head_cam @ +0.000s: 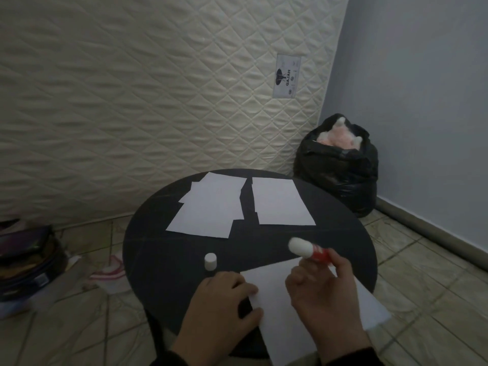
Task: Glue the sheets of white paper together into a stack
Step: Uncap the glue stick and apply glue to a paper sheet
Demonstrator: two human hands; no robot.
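A white sheet of paper [274, 291] lies tilted at the near edge of the round black table [163, 249] and overhangs it. My left hand [224, 302] presses on the sheet's left edge, fingers curled. My right hand [324, 289] holds a red and white glue stick [309, 250] above the sheet, its white tip pointing up and left. The glue stick's white cap [210, 261] stands upright on the table, left of the sheet. At the far side lie a loose pile of white sheets [208, 207] and a neater stack of sheets [280, 204] to its right.
A quilted mattress [158, 101] leans against the wall behind the table. A full black rubbish bag [338, 170] stands on the tiled floor at the back right. Bags and a box [29, 262] sit on the floor at the left, with a striped cloth [111, 270] nearby.
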